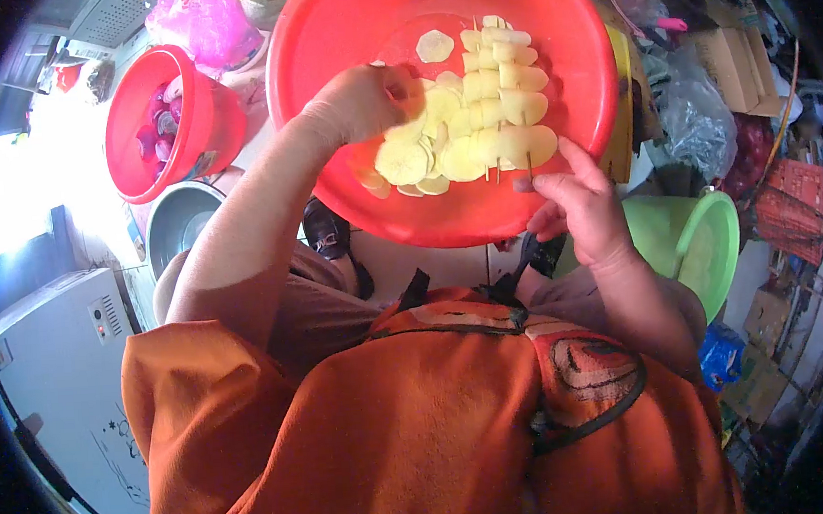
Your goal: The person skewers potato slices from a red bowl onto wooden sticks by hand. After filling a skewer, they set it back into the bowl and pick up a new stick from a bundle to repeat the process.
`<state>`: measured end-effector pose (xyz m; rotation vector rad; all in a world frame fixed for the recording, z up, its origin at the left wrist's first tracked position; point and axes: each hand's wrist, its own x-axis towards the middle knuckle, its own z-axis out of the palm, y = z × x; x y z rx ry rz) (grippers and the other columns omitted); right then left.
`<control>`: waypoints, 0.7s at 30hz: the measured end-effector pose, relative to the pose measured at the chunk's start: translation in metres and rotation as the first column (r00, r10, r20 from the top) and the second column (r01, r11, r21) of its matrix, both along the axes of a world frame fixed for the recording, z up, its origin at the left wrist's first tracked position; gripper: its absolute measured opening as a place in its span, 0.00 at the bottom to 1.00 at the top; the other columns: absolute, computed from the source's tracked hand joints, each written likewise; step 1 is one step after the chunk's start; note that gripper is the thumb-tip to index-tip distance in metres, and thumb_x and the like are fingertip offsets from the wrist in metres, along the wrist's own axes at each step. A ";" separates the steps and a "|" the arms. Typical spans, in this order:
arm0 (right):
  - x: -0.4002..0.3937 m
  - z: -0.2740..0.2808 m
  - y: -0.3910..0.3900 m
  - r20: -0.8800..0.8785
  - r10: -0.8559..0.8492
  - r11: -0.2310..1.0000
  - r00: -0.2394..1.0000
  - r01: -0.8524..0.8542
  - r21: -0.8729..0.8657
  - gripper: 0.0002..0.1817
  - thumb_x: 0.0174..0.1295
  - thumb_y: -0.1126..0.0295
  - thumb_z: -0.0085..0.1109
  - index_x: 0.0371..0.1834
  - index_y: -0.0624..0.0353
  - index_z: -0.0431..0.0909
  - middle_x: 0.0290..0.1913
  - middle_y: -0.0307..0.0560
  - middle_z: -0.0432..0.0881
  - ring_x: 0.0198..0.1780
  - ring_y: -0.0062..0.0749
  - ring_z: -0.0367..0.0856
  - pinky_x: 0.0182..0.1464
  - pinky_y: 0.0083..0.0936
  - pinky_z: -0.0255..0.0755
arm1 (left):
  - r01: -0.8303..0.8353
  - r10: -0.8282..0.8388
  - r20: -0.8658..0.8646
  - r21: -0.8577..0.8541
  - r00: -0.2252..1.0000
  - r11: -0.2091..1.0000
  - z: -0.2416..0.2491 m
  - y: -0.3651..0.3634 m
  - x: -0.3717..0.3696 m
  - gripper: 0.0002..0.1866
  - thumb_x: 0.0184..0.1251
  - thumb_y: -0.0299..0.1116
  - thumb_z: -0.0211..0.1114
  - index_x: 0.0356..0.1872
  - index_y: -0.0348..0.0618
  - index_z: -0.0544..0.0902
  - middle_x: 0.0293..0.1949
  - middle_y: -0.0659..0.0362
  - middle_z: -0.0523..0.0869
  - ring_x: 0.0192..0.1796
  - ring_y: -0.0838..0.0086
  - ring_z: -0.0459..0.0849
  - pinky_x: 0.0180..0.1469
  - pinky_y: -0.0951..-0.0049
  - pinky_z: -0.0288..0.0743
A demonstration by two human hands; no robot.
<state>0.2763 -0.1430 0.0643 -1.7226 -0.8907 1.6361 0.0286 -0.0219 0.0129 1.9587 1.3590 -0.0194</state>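
Observation:
A large red basin [341,26] holds a pile of thin, pale yellow potato slices [405,158]. On the right side of the pile lie several thin wooden skewers threaded with potato slices [499,77]. My right hand [583,204] is at the basin's near right rim, with thumb and fingers pinching the lower end of a skewer [529,162] that carries slices. My left hand [360,105] reaches over the left of the pile, its fingers curled down at a potato slice; its fingertips are partly hidden. One loose slice [434,45] lies apart at the far side.
A smaller red bucket [225,127] with purple-red pieces stands at left, beside a grey basin [169,225]. A green tub [712,239] is close by my right knee. Cardboard [739,72], plastic bags [695,117] and a red crate [790,206] crowd the right. A white appliance [53,326] stands lower left.

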 end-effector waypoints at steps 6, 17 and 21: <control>0.002 -0.002 -0.009 0.371 0.207 0.958 0.905 -0.264 0.110 0.38 0.54 0.73 0.56 0.68 0.66 0.49 0.24 0.45 0.80 0.20 0.23 0.77 0.23 0.22 0.72 | 0.383 -0.394 -0.200 -0.095 0.897 0.919 0.005 -0.014 0.013 0.18 0.48 0.34 0.62 0.44 0.49 0.81 0.41 0.57 0.84 0.47 0.65 0.81 0.49 0.69 0.74; -0.002 -0.008 -0.015 0.325 0.338 0.875 0.883 -0.422 0.237 0.32 0.53 0.73 0.56 0.62 0.65 0.58 0.29 0.51 0.82 0.33 0.37 0.82 0.41 0.30 0.74 | 0.489 -0.391 -0.431 0.141 0.813 0.861 -0.001 -0.054 0.034 0.21 0.57 0.34 0.58 0.54 0.53 0.74 0.50 0.55 0.74 0.52 0.62 0.78 0.48 0.65 0.76; -0.003 -0.010 -0.015 0.325 0.356 0.872 0.876 -0.436 0.221 0.30 0.53 0.73 0.57 0.61 0.64 0.61 0.29 0.51 0.82 0.33 0.37 0.82 0.40 0.31 0.75 | 0.486 -0.318 -0.484 0.273 0.815 0.830 -0.008 -0.058 0.034 0.18 0.57 0.35 0.58 0.51 0.52 0.75 0.49 0.55 0.73 0.53 0.64 0.77 0.48 0.66 0.76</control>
